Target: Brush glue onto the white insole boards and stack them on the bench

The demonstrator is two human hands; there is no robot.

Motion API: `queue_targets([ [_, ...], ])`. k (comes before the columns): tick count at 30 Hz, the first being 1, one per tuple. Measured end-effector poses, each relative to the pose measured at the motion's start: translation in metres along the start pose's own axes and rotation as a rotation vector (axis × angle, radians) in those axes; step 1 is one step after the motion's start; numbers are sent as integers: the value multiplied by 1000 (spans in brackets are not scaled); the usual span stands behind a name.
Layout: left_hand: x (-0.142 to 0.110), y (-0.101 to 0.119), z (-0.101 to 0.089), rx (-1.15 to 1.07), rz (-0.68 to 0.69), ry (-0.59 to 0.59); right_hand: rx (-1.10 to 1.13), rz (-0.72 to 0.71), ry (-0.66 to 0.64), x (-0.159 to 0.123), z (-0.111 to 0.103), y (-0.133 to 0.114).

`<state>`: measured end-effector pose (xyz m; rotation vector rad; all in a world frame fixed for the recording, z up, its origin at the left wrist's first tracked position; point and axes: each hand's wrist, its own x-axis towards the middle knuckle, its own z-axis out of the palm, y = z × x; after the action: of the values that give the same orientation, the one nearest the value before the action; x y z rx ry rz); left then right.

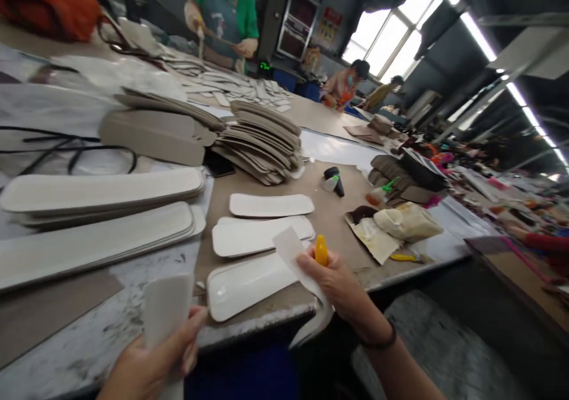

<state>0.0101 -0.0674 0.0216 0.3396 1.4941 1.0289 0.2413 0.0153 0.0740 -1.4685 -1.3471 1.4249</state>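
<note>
My left hand point(153, 355) is closed around a white rounded-end panel point(166, 305), held upright at the table's front edge. In my right hand point(333, 278) is a thin white strip point(288, 249), whose tail curls down below the edge. A yellow handle point(320, 250) sticks up from the same fist; the rest of that tool is hidden. Beneath and beside the strip lie white panels in three groups: a front one point(249, 287), a middle one point(242, 237) and a back one point(271, 205).
Stacks of grey-brown panels point(267, 139) stand behind, with longer white panels point(98, 240) at left. On the right are a black-and-clear item point(334, 181), a green-tipped bottle point(377, 195), a cloth bundle point(409, 222) and a yellow-handled brush point(404, 258). A co-worker point(224, 21) stands across the table.
</note>
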Motion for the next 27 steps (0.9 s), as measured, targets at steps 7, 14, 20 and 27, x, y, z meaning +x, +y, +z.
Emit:
queue_targets([
  [7, -9, 10, 14, -139, -13, -223, -251, -124, -227, -18, 75, 19],
  [14, -16, 9, 3, -331, -174, -82, -192, 1, -354, -26, 87, 28],
  [20, -18, -1, -2, -350, -236, -58, -165, 41, -353, -31, 82, 37],
  [27, -2, 5, -28, -410, -159, -6, -229, 83, -340, -17, 43, 32],
])
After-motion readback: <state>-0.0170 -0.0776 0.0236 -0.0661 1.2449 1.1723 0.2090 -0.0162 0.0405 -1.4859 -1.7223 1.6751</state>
